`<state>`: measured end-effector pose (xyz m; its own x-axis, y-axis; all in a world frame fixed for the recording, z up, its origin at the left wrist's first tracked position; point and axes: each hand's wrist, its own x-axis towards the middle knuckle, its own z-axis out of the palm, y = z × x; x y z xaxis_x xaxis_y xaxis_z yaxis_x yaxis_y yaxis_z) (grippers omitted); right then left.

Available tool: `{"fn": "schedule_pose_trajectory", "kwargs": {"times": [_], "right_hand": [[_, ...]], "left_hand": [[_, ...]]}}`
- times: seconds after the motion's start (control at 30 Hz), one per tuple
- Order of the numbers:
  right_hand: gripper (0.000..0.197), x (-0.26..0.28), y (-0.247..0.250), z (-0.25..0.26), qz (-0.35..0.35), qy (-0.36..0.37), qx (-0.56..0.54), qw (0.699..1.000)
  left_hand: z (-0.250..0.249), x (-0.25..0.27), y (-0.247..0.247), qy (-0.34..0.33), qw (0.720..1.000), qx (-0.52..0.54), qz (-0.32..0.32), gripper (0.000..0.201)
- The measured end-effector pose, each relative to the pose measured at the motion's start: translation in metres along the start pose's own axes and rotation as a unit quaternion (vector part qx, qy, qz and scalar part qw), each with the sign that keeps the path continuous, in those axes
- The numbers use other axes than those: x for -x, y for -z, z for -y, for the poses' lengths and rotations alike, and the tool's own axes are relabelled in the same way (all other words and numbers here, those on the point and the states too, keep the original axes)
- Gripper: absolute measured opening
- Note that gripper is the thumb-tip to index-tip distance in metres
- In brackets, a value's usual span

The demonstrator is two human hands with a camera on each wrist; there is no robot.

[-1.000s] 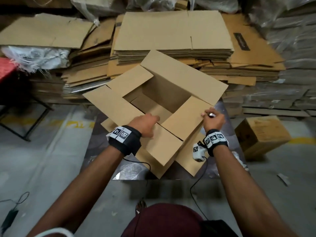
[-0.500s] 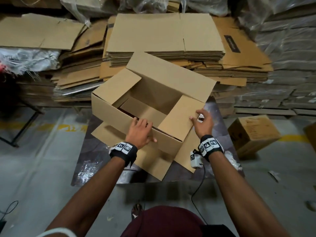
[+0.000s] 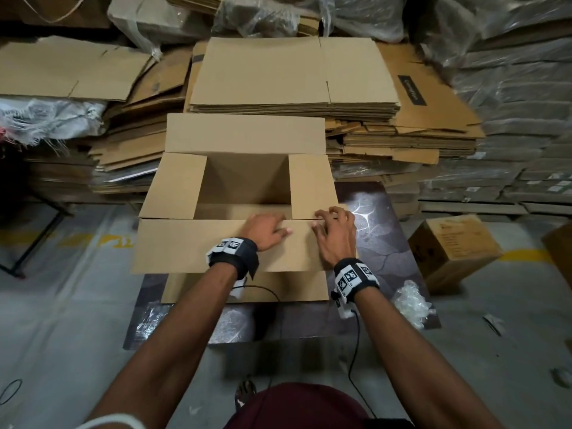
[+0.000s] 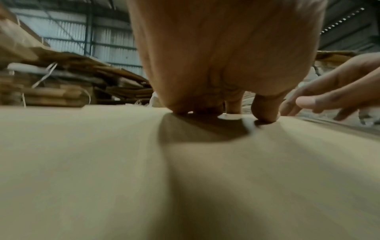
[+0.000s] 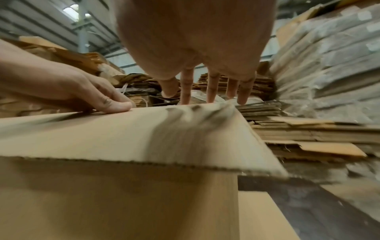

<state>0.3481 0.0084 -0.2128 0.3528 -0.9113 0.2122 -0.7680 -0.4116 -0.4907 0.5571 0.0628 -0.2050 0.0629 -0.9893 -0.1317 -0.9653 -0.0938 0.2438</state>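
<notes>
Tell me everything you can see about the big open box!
The box is plain brown corrugated cardboard, upright and open on top. Its four flaps are spread: the far one stands up, the side ones and the near flap lie outward. It stands on a flat cardboard sheet. The left hand rests on the near flap; the right hand is at its right corner.

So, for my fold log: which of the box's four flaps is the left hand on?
The near flap, the long one lowest in the head view; the left hand rests at its far edge.
</notes>
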Motion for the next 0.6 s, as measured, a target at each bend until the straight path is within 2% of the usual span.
{"fn": "schedule_pose_trajectory", "kwargs": {"times": [0.03,0.17,0.3,0.37,0.47,0.53,0.6], "right_hand": [[0.03,-0.004,0.001,0.005,0.023,0.022,0.024,0.999],[0.04,-0.023,-0.004,0.026,0.126,0.102,0.128,0.978],[0.044,-0.037,-0.008,0.042,0.171,0.128,0.201,0.956],[0.043,-0.041,-0.002,0.05,0.149,0.143,0.23,0.951],[0.039,-0.045,0.018,0.06,0.047,0.15,0.259,0.953],[0.055,-0.05,0.035,0.061,-0.018,0.105,0.309,0.945],[0.061,-0.057,0.052,0.056,-0.051,0.026,0.348,0.936]], "left_hand": [[0.007,-0.001,0.004,0.012,1.0,0.0,0.007,0.056],[0.016,-0.002,0.009,0.067,0.996,-0.046,0.019,0.083],[0.015,-0.002,0.009,0.076,0.996,-0.046,0.02,0.077],[0.014,-0.001,0.01,0.083,0.995,-0.043,0.027,0.077],[0.014,0.0,0.012,0.086,0.995,-0.039,0.032,0.079],[0.015,-0.001,0.012,0.084,0.995,-0.035,0.037,0.08],[0.017,-0.003,0.011,0.085,0.995,-0.031,0.042,0.08]]}}
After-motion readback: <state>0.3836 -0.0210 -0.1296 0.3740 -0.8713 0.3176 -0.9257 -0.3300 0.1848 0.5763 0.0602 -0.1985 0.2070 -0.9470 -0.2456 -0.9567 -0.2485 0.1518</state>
